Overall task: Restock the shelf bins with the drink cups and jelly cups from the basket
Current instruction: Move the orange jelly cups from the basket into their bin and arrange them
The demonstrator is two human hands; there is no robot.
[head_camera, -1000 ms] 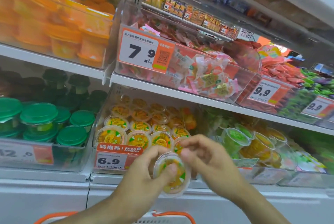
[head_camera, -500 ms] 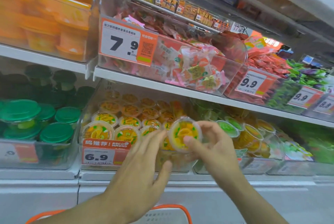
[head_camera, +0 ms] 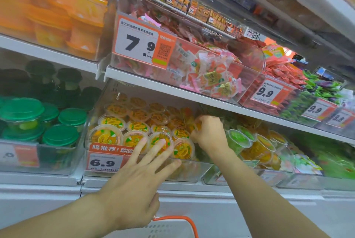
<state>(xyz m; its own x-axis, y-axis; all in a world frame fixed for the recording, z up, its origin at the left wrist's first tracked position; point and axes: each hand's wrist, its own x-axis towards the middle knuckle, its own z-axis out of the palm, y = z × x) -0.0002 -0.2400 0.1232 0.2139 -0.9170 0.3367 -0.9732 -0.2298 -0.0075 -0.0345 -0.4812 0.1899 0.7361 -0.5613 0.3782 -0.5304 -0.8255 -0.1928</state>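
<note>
On the lower shelf, right in front of us, a clear bin (head_camera: 192, 172) holds rows of orange jelly cups (head_camera: 138, 137), their printed lids facing up and forward. Our right hand (head_camera: 209, 134) reaches into the right side of this bin, knuckles toward us and fingers curled down among the cups; it seems to pinch one orange jelly cup (head_camera: 193, 127) at the fingertips, though the hand hides most of it and we cannot tell for sure. Our left hand (head_camera: 134, 184) hovers at the bin's front with its fingers (head_camera: 153, 153) straight and spread, the tips lying over the front row of cups and the upper edge of the 6.9 price tag (head_camera: 105, 161); blur hides whether they actually touch. It grips nothing.

Just left of this bin stands another bin of green-lidded drink cups (head_camera: 59, 135). To the right, a third bin carries green jelly cups (head_camera: 239, 138) mixed with yellow ones (head_camera: 263, 148). On the shelf above sit orange-lidded cups (head_camera: 73, 24) at the left and a bin of wrapped sweets (head_camera: 211, 78) behind a 7.9 price tag (head_camera: 142, 43). At the bottom edge, the white basket (head_camera: 169, 228) with its orange handle (head_camera: 184, 220) shows below our left wrist.
</note>
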